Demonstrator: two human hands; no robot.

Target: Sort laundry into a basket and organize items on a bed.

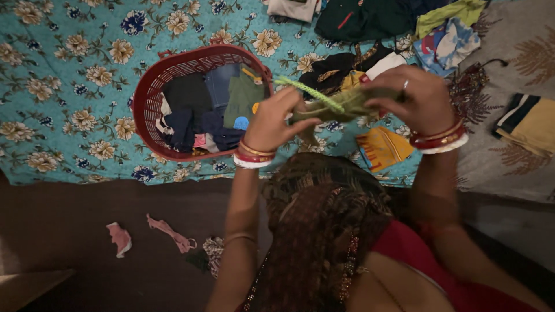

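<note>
near: pink scraps [167, 231] lie loose on the dark floor | mid: left hand [276, 120] and right hand [417, 98] each pinch an end of the olive-green garment [341, 105], stretched between them above the floral bedsheet [69, 86], apparently to straighten it | left: red basket [151, 86] holds folded clothes | far: unsorted clothes pile [370, 23]

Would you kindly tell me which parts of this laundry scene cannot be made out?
Head view only:
- The olive-green cloth garment: its kind is unclear, bunched and blurred between left hand and right hand.
- The red plastic laundry basket: lower layers hidden by the top clothes.
- The striped folded cloth: cut by the right edge.
- The floor scraps: too dark.
</note>
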